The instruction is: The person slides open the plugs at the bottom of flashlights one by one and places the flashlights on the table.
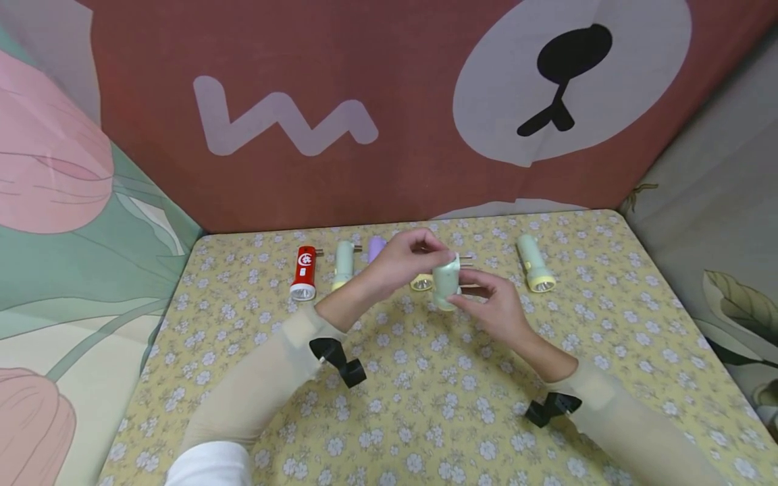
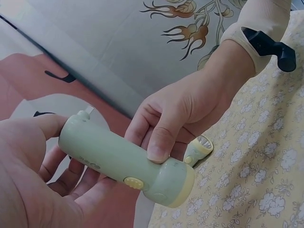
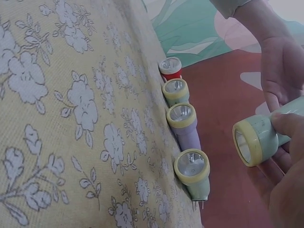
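Note:
A pale green flashlight (image 1: 446,280) with a yellow rim is held above the table between both hands. My left hand (image 1: 410,260) grips its tail end. My right hand (image 1: 495,307) pinches it close to the lamp head, the thumb lying along the side. In the left wrist view, the flashlight (image 2: 109,152) shows a yellow switch on its body and a small tab at the tail. From the right wrist view, the rim and lens of the flashlight (image 3: 249,142) are seen. Metal prongs stick out beside it in the head view.
Along the far part of the flowered table (image 1: 401,405) lie a red flashlight (image 1: 304,270), a green flashlight (image 1: 343,263), a purple flashlight (image 1: 377,246) and a partly hidden yellow-rimmed flashlight (image 1: 421,282). Another green flashlight (image 1: 535,263) lies to the right. Printed cloth walls surround the table.

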The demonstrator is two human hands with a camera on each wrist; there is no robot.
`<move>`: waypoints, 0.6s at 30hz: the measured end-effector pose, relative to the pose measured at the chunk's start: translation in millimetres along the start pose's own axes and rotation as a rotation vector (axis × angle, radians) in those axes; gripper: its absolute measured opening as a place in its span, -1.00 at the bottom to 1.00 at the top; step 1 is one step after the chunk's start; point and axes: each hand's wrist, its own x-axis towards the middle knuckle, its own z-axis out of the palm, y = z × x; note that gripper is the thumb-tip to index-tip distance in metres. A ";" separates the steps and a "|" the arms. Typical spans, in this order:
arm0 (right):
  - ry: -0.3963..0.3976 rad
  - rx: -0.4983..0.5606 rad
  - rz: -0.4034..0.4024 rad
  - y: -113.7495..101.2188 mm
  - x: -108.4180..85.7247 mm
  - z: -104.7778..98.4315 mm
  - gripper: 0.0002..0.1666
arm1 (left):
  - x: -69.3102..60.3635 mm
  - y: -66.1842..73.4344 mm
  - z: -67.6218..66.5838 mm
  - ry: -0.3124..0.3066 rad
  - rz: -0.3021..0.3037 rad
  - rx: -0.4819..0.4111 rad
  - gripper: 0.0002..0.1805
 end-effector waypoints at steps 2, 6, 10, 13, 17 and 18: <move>-0.002 0.001 -0.001 -0.4 0.3 -0.3 -0.54 | -0.1 -0.7 -0.7 -0.004 0.017 0.000 -0.84; -0.004 0.007 -0.006 -0.7 0.5 -0.3 -0.53 | -0.1 -2.2 -1.9 -0.008 0.049 0.009 -0.81; -0.004 0.023 -0.014 -2.1 0.3 -0.2 -0.54 | -0.8 -2.0 -2.5 -0.010 0.066 0.021 -0.80; -0.002 0.031 -0.017 -2.6 -0.1 -0.1 -0.53 | -1.7 -1.8 -3.1 -0.020 0.076 0.026 -0.79; 0.000 0.039 -0.014 -1.4 -1.0 -0.3 -0.54 | -2.6 -3.5 -4.9 -0.037 0.100 0.064 -0.76; -0.001 0.042 -0.013 -0.9 -1.2 -0.5 -0.54 | -2.9 -4.0 -5.5 -0.039 0.108 0.077 -0.75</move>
